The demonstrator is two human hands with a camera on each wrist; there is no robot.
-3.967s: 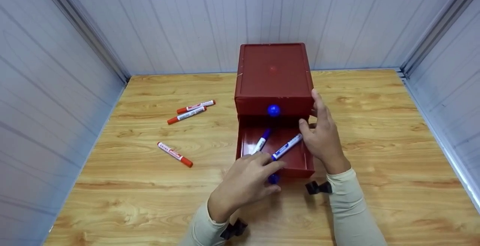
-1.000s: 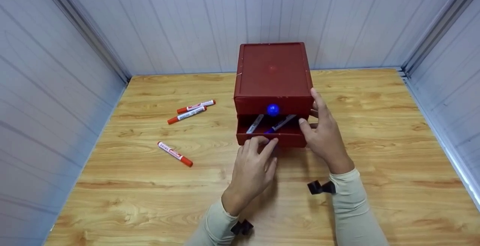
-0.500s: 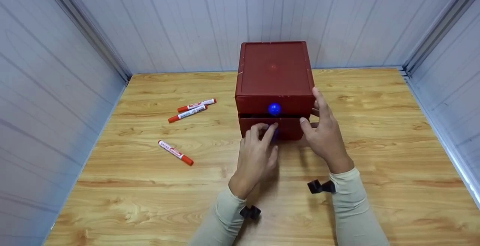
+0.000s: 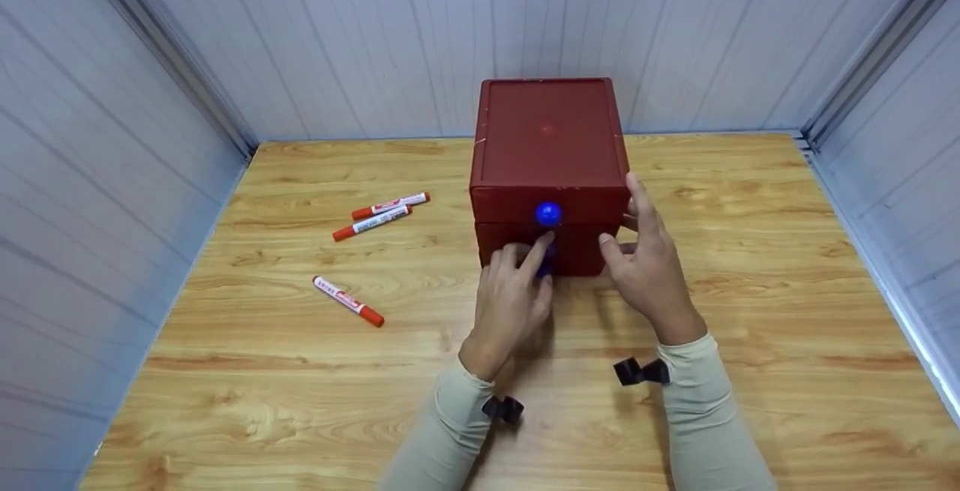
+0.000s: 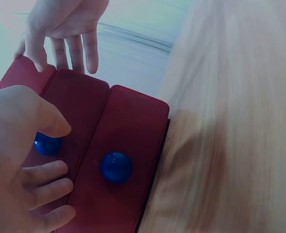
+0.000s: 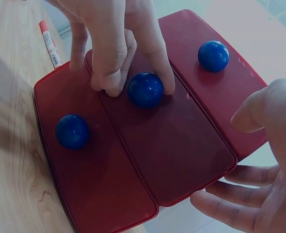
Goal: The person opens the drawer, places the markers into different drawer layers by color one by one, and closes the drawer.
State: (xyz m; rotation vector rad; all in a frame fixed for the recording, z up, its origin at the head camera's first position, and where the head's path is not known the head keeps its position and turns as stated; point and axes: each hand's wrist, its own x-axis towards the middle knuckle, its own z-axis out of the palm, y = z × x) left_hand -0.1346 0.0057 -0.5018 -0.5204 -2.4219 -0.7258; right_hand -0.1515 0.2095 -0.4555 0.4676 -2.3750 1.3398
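A red three-drawer box (image 4: 551,135) with round blue knobs stands on the table, its drawer fronts pushed in. My left hand (image 4: 510,292) is at the front of the middle drawer (image 6: 177,145). Its fingertips press that front on both sides of the middle knob (image 6: 145,91), as the right wrist view shows. The bottom drawer's knob (image 5: 116,167) lies free below the fingers. My right hand (image 4: 649,273) stays at the box's right side, fingers extended along the side and thumb near the front corner. The markers put inside are hidden.
Left of the box, two red-capped markers (image 4: 390,206) lie crossed on the wooden table (image 4: 247,386). Another red-capped marker (image 4: 347,300) lies nearer the front. Pale panel walls (image 4: 375,41) enclose the back and both sides.
The middle drawer, pulled out with blue-capped markers in it earlier, has slid in until its gap vanished. My left hand moved forward with it; the right hand stayed at the box's side.
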